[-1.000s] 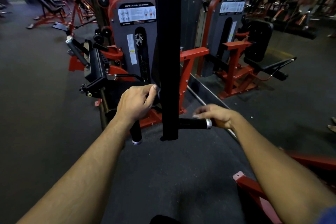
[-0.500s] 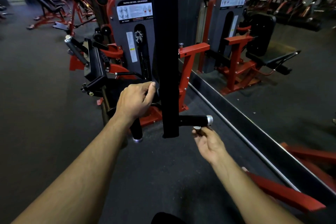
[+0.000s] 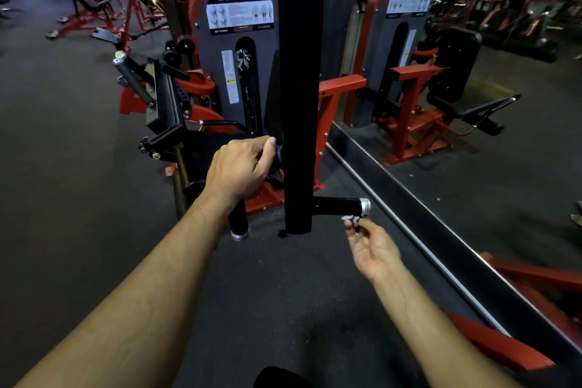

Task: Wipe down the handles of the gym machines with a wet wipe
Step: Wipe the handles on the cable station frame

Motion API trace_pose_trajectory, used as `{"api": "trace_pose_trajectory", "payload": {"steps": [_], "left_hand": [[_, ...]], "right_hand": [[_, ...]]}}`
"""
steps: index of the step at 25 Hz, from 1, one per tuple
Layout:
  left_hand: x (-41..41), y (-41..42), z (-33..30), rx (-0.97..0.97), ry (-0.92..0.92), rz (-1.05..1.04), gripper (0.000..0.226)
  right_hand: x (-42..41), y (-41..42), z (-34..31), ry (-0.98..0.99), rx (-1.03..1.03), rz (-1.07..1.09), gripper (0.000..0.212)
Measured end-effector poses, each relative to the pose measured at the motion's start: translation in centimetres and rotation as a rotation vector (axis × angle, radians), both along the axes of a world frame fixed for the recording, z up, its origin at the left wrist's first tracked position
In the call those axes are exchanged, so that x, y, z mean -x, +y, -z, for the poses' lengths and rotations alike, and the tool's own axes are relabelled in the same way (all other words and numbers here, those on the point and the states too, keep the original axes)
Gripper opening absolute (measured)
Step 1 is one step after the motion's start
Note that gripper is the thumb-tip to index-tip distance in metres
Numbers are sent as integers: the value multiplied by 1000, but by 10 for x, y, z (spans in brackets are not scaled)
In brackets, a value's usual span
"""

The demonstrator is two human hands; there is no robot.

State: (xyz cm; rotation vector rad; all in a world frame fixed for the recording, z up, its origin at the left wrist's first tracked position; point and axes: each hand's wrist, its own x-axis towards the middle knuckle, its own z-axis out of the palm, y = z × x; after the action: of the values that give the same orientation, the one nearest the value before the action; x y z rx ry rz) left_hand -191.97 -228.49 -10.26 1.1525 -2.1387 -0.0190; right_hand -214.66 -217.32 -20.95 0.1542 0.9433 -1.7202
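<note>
Mid-task: left hand (image 3: 240,167) gripped left handle (image 3: 238,220); right hand (image 3: 371,247) pinched wet wipe (image 3: 351,218) just below right handle (image 3: 341,206)'s cap. Unclear what's wiped; other machines likely left

A glossy black cylindrical handle (image 3: 335,205) ending in a ridged, bright metal end cap (image 3: 364,207) juts from a matt black padded upright post (image 3: 301,88). A small, crumpled pale-grey wet wipe (image 3: 351,219) looks soft and cloth-like. Behind, the red painted steel frame (image 3: 329,116) has a smooth satin sheen, the grey weight-stack shroud (image 3: 220,72) looks like matt plastic, and the dark speckled floor (image 3: 78,198) appears rough and rubbery.
</note>
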Motion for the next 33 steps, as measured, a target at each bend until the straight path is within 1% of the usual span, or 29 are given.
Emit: {"api": "trace_pose_trajectory", "payload": {"steps": [3, 4, 9, 11, 18, 21, 22, 23, 25, 27, 28, 29, 30, 31, 33], "left_hand": [[-1, 0, 1, 17, -4, 10, 47], [-1, 0, 1, 19, -2, 10, 48], [1, 0, 0, 4, 11, 2, 47], [1, 0, 0, -4, 12, -4, 46], [2, -2, 1, 8, 3, -14, 47], [2, -1, 0, -4, 14, -8, 47], [2, 0, 1, -3, 14, -3, 47], [2, 0, 1, -2, 13, 2, 48], [1, -1, 1, 0, 17, 6, 49], [1, -5, 2, 8, 19, 1, 49], [1, -6, 4, 12, 27, 5, 49], [1, -7, 5, 15, 40, 17, 49], [1, -9, 7, 8, 65, 34, 48], [-1, -11, 9, -13, 100, 51, 48], [-6, -16, 11, -77, 152, 82, 51]], "right_hand": [[-11, -3, -3, -61, 8, 38, 13], [-15, -7, -4, -52, -1, 33, 13], [-49, -22, -9, 36, -39, -147, 19], [-53, -23, -8, 52, -33, -177, 18], [2, -10, 4, 21, -27, 21, 19], [10, -8, 5, 43, 5, 79, 22], [11, -9, 5, 138, 2, 88, 22], [14, -9, 3, 313, -22, 86, 20], [26, -9, -3, 832, -71, 60, 17], [39, -12, -19, 1381, -38, -39, 14], [41, -13, -26, 1612, -11, -124, 14], [39, -15, -33, 1795, 16, -200, 15], [34, -17, -36, 1927, 50, -244, 16], [29, -17, -35, 2016, 86, -254, 18], [19, -15, -31, 2109, 149, -209, 21]]}}
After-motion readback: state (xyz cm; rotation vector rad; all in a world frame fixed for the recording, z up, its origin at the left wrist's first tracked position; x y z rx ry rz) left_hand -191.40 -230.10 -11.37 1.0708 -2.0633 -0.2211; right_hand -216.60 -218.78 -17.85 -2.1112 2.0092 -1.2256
